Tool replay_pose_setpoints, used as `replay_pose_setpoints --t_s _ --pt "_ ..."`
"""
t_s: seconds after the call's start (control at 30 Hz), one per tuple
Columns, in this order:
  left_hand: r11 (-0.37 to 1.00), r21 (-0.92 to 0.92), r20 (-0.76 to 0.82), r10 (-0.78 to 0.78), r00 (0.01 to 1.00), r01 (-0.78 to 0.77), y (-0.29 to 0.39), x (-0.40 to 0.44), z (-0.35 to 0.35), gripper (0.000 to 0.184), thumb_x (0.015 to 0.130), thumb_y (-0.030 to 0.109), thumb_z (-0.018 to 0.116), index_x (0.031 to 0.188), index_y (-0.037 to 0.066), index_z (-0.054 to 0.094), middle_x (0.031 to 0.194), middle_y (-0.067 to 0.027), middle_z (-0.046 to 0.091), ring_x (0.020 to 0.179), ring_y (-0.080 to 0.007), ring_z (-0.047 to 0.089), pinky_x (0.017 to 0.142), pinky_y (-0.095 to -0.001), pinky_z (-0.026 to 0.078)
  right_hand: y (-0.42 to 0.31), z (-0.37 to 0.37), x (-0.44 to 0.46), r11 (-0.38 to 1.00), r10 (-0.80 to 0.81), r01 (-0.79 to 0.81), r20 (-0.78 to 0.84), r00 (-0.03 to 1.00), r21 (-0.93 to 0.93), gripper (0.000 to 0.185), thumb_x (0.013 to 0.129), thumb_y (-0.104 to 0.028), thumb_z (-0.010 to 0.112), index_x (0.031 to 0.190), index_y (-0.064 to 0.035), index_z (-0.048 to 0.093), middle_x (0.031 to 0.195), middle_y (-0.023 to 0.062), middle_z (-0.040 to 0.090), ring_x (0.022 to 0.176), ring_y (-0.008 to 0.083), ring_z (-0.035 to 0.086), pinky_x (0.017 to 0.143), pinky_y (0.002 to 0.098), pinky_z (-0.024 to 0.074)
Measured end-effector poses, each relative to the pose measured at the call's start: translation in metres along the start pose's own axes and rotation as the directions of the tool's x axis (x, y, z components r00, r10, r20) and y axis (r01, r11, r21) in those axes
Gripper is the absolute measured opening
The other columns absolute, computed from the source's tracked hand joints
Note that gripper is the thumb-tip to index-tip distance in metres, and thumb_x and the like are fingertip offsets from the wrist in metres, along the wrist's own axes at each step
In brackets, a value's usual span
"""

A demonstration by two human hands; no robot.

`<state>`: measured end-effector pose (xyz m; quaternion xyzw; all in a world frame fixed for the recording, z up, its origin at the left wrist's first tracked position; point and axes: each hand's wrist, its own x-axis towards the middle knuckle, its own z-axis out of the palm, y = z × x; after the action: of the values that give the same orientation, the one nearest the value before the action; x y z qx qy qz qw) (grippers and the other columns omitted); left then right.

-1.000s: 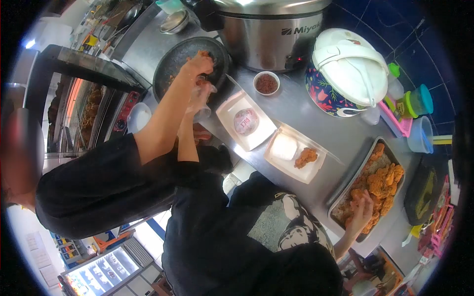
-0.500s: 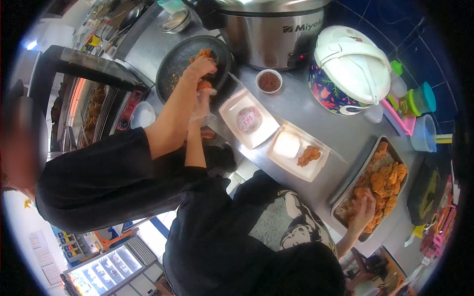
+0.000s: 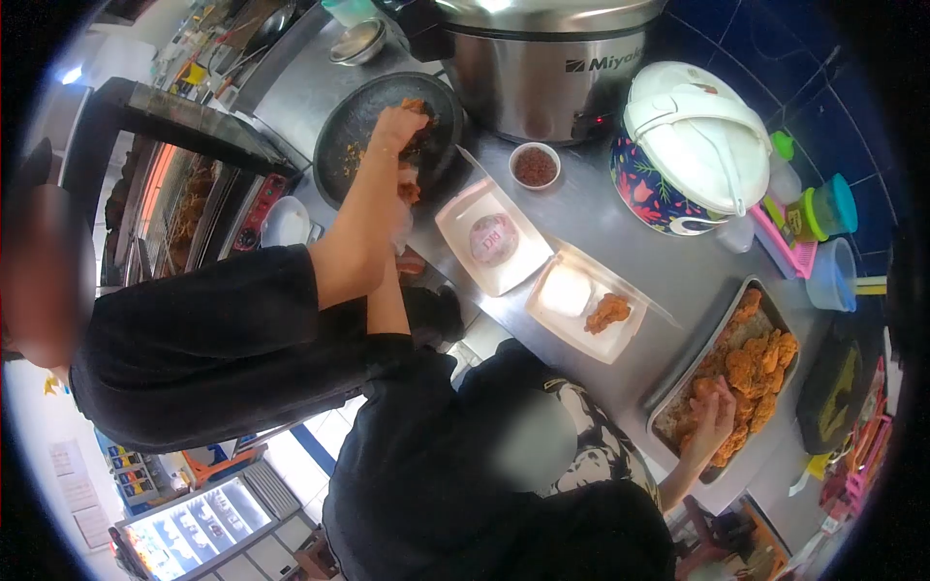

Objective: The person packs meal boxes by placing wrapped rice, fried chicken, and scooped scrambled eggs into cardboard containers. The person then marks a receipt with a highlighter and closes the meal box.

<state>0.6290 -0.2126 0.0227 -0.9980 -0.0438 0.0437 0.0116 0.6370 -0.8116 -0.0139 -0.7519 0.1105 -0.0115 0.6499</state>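
Observation:
My left hand (image 3: pixel 399 229), in a clear plastic glove and partly hidden behind a co-worker's forearm, is closed on a piece of fried chicken (image 3: pixel 409 192) at the edge of a dark round mortar (image 3: pixel 334 160). Orange-red crumbs lie in the mortar. The co-worker's hand (image 3: pixel 399 128) is inside it, at another orange-brown piece (image 3: pixel 413 105). Over on the right, my bare right hand (image 3: pixel 712 421) reaches into a metal tray (image 3: pixel 662 412) heaped with fried chicken (image 3: pixel 751 373). Its curled fingers hold a fried chicken piece (image 3: pixel 704 387) at the pile's left side.
Two open paper boxes stand mid-counter: one holds a wrapped round pack (image 3: pixel 494 240), the other white rice (image 3: pixel 567 290) and chicken (image 3: pixel 607 314). Behind are a small bowl (image 3: pixel 535 167), a steel cooker (image 3: pixel 542 82) and a flowered rice container (image 3: pixel 697 136). A glass-fronted warmer (image 3: pixel 194 194) stands left.
The view has shifted slightly. The co-worker's forearm now covers more of my left hand. My right hand stays at the chicken in the tray.

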Motion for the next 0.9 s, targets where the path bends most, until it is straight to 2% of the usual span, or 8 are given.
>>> replay_pose_setpoints --t_s 0.17,0.3,0.43,0.6,0.67,0.9 --pt "1.0 -0.003 -0.002 0.01 1.0 -0.01 -0.001 0.002 0.004 0.033 0.081 0.017 0.061 0.112 0.007 0.057 0.112 -0.0151 0.059 0.107 -0.0294 0.055 0.092 -0.0406 0.042 0.003 -0.008 -0.002 1.0 -0.009 0.009 -0.001 1.0 0.004 0.018 0.095 -0.017 0.053 0.107 -0.0036 0.056 0.132 0.0137 0.049 0.097 0.0192 0.061 0.072 0.0281 0.0538" --pt "1.0 0.006 -0.014 0.02 1.0 -0.02 0.004 0.006 0.0 0.034 0.081 0.018 0.062 0.112 0.007 0.056 0.113 -0.015 0.059 0.107 -0.0293 0.055 0.093 -0.0404 0.042 -0.003 -0.008 -0.008 1.0 0.03 -0.03 -0.1 0.995 -0.006 0.018 0.095 -0.016 0.052 0.107 -0.0027 0.056 0.132 0.0144 0.049 0.097 0.0193 0.061 0.073 0.0274 0.0542" --pt "0.999 0.032 -0.051 0.023 0.998 -0.021 0.002 0.012 0.008 0.034 0.081 0.018 0.062 0.113 0.007 0.056 0.113 -0.0148 0.058 0.108 -0.0293 0.055 0.093 -0.0402 0.042 0.015 -0.027 -0.008 0.996 -0.001 0.007 -0.065 0.998 0.091 0.016 0.093 -0.007 0.054 0.107 -0.0016 0.056 0.131 0.0145 0.05 0.097 0.0191 0.061 0.073 0.0269 0.0546" --pt "0.997 0.075 -0.072 0.004 0.997 0.001 0.0 0.026 0.007 0.035 0.081 0.019 0.063 0.113 0.007 0.056 0.114 -0.0146 0.058 0.109 -0.0291 0.055 0.094 -0.0399 0.041 0.006 -0.028 -0.019 0.996 0.026 -0.007 -0.218 0.976 0.087 0.015 0.092 -0.003 0.052 0.106 0.0013 0.056 0.129 0.0133 0.049 0.094 0.0176 0.062 0.07 0.0269 0.0546" --pt "0.997 0.082 -0.093 -0.002 0.996 0.01 0.002 0.027 0.005 0.036 0.081 0.019 0.063 0.113 0.007 0.055 0.115 -0.0145 0.058 0.109 -0.0291 0.055 0.094 -0.0398 0.041 0.015 -0.036 -0.024 0.994 0.015 0.011 -0.24 0.971 0.107 0.015 0.093 -0.008 0.053 0.105 0.0005 0.057 0.128 0.0167 0.05 0.094 0.0177 0.063 0.069 0.0254 0.0538" --pt "0.994 0.11 -0.134 -0.006 0.991 0.021 0.012 0.034 -0.004 0.037 0.08 0.02 0.065 0.113 0.007 0.055 0.116 -0.0142 0.057 0.11 -0.0289 0.054 0.095 -0.0395 0.041 0.033 -0.077 -0.036 0.988 0.068 -0.014 -0.351 0.934 0.154 0.014 0.092 -0.004 0.051 0.103 0.0009 0.056 0.129 0.0151 0.049 0.093 0.0171 0.062 0.07 0.0279 0.0541"
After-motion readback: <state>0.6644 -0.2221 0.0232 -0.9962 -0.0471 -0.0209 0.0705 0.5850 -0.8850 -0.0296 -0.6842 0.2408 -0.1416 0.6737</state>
